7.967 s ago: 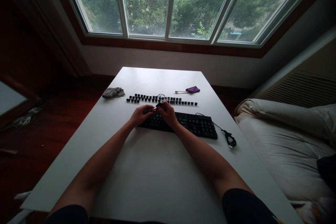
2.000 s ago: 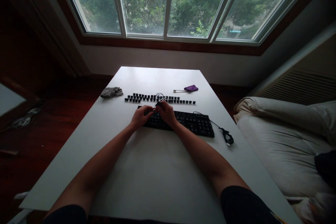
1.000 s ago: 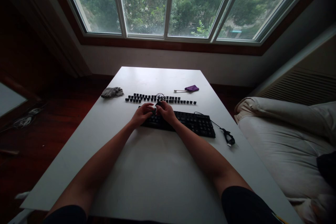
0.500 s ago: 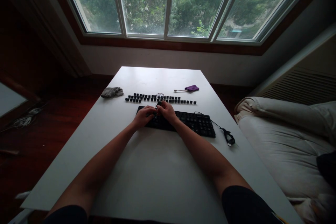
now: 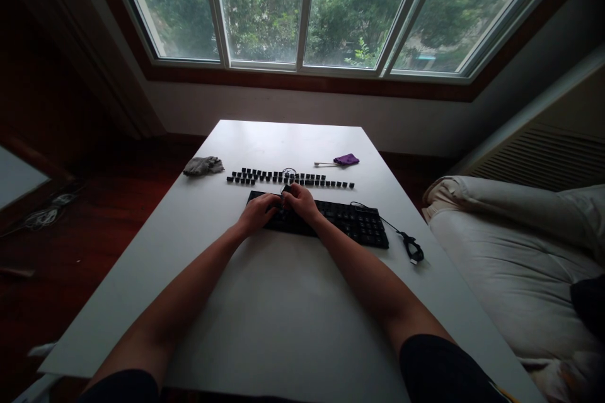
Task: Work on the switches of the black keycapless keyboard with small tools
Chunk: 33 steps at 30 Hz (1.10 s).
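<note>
A black keyboard (image 5: 352,220) lies across the white table in front of me. My right hand (image 5: 301,201) is closed above its left half, pinching a small dark tool (image 5: 286,188) that looks like a wire keycap puller. Thin wire loops (image 5: 289,172) show just beyond the fingers. Close beside it, my left hand (image 5: 259,211) rests over the keyboard's left end, fingers curled in and their tips by the right fingertips. What the left fingertips hold, if anything, is hidden. Behind the keyboard, loose black keycaps (image 5: 316,180) stand in two rows.
A crumpled grey cloth (image 5: 203,166) lies at the table's left edge. Farther back are a purple cloth (image 5: 346,159) and a thin stick (image 5: 325,164). The keyboard's coiled cable (image 5: 412,248) lies to the right. A pale sofa (image 5: 510,258) stands beside the white table (image 5: 283,302).
Both hands stay at nearly the same spot, with only slight finger movement. The dark tool tilts a little. The whole view shifts very slightly.
</note>
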{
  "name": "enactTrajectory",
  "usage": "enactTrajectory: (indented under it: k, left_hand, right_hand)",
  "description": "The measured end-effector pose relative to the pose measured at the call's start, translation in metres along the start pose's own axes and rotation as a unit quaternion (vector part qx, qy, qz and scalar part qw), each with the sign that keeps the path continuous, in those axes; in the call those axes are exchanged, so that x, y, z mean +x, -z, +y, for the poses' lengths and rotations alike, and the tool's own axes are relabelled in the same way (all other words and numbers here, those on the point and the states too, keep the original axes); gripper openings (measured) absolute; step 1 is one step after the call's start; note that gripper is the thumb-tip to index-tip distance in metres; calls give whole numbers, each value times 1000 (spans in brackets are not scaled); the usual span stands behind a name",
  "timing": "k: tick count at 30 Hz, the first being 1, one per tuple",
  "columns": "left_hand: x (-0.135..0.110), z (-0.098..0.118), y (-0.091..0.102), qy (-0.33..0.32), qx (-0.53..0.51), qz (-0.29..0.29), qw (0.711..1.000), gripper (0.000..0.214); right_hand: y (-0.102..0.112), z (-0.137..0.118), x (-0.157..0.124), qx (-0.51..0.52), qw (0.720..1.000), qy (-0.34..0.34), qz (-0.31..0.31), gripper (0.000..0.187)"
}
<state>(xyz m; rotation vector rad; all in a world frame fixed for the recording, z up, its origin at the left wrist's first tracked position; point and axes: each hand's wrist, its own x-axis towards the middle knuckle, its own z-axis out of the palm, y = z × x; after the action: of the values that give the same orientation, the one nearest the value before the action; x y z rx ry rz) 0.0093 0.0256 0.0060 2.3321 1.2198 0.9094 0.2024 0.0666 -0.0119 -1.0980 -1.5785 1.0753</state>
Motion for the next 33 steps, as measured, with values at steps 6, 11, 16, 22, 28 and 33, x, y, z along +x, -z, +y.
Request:
enactTrajectory:
  k: [6,11,16,22,28,33]
  left_hand:
    - [-1,2,-1,-45,28,28,998,32]
    - [0,5,-2,-61,19,43,997,25]
    - [3,3,3,-22,11,91,996,24]
    - [6,-25,19,70,65,186,978,29]
    - [23,-58,25,84,143,183,969,20]
    - [51,-72,26,61,189,107,974,21]
  right_hand:
    - [5,-3,2,78,995,-42,-50,24]
    - [8,-5,3,118,989,-70,-54,26]
    - [7,-3,4,133,988,-74,-35,27]
    - [6,4,5,125,989,-67,-29,28]
    - [7,4,3,117,991,-57,-30,26]
    - [8,4,2,116,991,-56,-30,26]
